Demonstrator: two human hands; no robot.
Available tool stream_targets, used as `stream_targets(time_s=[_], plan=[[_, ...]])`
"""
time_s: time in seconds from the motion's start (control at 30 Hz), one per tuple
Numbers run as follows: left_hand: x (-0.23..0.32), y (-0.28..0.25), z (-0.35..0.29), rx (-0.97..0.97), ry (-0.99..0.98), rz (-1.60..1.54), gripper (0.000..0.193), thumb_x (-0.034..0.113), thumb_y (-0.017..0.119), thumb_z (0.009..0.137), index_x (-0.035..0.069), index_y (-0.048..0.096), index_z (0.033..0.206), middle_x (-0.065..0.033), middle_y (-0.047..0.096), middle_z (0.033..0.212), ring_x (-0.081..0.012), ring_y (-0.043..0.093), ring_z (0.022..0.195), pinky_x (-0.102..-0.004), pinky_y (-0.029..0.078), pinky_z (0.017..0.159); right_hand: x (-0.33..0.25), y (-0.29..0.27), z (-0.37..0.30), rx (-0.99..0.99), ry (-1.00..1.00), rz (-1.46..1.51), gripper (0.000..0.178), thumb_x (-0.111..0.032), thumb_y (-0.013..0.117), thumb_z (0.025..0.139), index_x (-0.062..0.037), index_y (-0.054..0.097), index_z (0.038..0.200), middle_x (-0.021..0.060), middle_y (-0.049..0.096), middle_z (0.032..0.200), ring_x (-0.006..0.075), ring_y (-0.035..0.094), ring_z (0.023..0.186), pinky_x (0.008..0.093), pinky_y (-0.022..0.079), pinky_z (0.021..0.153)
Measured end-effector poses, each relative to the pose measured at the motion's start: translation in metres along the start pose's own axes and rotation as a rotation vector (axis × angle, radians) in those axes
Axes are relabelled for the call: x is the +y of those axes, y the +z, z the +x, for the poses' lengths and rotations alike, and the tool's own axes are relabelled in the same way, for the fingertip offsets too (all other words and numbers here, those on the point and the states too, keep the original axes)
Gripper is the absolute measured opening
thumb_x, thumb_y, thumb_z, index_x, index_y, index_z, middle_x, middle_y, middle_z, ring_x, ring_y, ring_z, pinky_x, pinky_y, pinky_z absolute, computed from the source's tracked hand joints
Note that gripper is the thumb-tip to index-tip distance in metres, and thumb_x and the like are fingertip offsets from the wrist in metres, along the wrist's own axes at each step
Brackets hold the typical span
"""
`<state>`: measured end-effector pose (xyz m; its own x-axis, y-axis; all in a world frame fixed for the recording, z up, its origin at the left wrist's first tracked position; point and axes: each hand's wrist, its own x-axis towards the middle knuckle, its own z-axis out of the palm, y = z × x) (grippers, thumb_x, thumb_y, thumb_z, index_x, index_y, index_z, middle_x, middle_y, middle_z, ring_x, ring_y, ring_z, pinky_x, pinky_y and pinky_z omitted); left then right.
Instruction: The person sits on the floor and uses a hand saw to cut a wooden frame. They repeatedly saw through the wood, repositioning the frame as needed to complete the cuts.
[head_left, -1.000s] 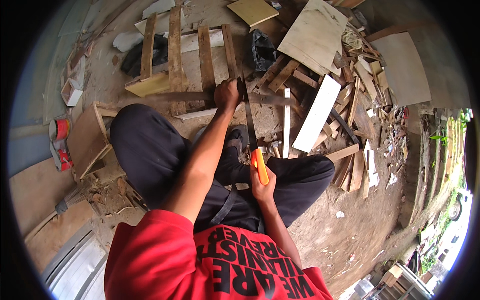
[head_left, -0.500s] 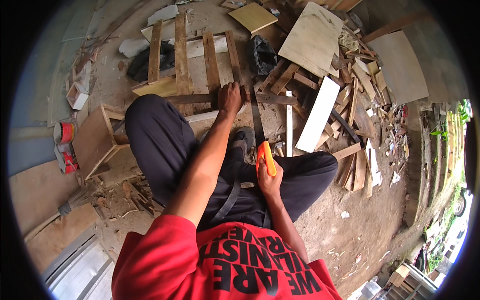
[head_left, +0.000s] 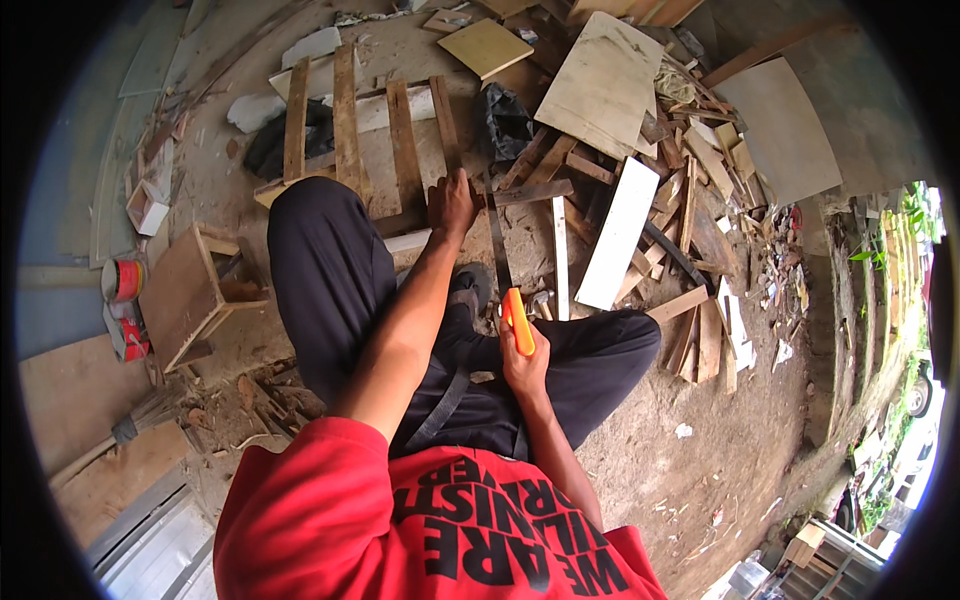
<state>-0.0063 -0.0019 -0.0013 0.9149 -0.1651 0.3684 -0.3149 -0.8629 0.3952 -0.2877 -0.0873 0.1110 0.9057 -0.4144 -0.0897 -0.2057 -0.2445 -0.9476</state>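
My right hand (head_left: 525, 365) is wrapped round the orange handle (head_left: 517, 322) of a handsaw, low between my knees. Its dark blade (head_left: 498, 240) points away from me and crosses a dark wooden strip (head_left: 535, 192). My left hand (head_left: 453, 205) is closed on the wood just left of the blade, its fingers partly hidden from above. Beyond that hand lies a pallet-like frame of brown slats (head_left: 403, 145). My shoe (head_left: 468, 290) shows below the left hand.
Scrap wood (head_left: 690, 230) is heaped at the right, with a white board (head_left: 620, 235) and a large pale panel (head_left: 600, 85). A black bag (head_left: 508, 120) lies beyond the blade. To the left stand a wooden box-like piece (head_left: 190, 290) and red cans (head_left: 124, 280).
The saw has come back toward me relative to the wooden strip. My left hand stays closed on the wood. The whole view has shifted slightly.
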Motion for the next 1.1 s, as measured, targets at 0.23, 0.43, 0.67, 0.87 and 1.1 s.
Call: stream_targets(time_s=[0.23,0.43,0.67,0.87,1.1], plan=[[-0.008,0.01,0.011,-0.183,-0.056,-0.039,0.033,0.007,0.055,0.088,-0.001,0.058,0.121,-0.0238,0.069,0.091,-0.0405,0.068,0.083,-0.0491,0.053,0.069,-0.014,-0.008,0.004,-0.012,-0.044,-0.037,0.018,-0.013,0.065,0.093,0.0039,0.062,0.087,0.015,0.056,0.06,0.0185,0.051,0.051,0.0342,0.045,0.053],[-0.034,0.03,0.002,-0.138,-0.032,-0.148,0.038,0.002,0.057,0.089,0.0,0.053,0.126,-0.028,0.068,0.09,-0.0432,0.068,0.085,-0.0495,0.054,0.068,-0.03,-0.007,0.012,-0.039,0.027,-0.02,0.023,-0.016,0.066,0.092,0.0033,0.061,0.081,0.0172,0.055,0.06,0.0215,0.054,0.05,0.0345,0.045,0.053],[-0.001,-0.009,0.015,-0.275,-0.071,-0.189,0.033,0.002,0.054,0.089,0.001,0.054,0.122,-0.026,0.069,0.09,-0.043,0.068,0.084,-0.05,0.054,0.069,-0.029,-0.007,0.026,-0.038,0.081,-0.02,0.022,-0.013,0.066,0.093,0.0044,0.061,0.082,0.0121,0.056,0.059,0.0116,0.049,0.053,0.0319,0.043,0.052],[0.009,-0.022,0.021,-0.245,-0.153,-0.172,0.026,0.005,0.051,0.089,0.001,0.055,0.115,-0.021,0.069,0.085,-0.0391,0.068,0.076,-0.0482,0.054,0.062,-0.069,-0.04,0.018,-0.11,0.283,-0.07,0.022,-0.013,0.065,0.095,0.0043,0.059,0.082,0.0022,0.05,0.061,0.0058,0.043,0.058,0.0272,0.037,0.051],[0.008,-0.012,0.019,-0.217,-0.204,-0.223,0.021,0.008,0.051,0.091,0.008,0.056,0.111,-0.0194,0.068,0.084,-0.0386,0.067,0.075,-0.0501,0.053,0.064,-0.109,-0.051,-0.003,-0.161,0.328,-0.247,0.021,-0.012,0.062,0.093,0.0044,0.058,0.08,0.0045,0.053,0.061,0.0086,0.048,0.055,0.0289,0.038,0.05]])
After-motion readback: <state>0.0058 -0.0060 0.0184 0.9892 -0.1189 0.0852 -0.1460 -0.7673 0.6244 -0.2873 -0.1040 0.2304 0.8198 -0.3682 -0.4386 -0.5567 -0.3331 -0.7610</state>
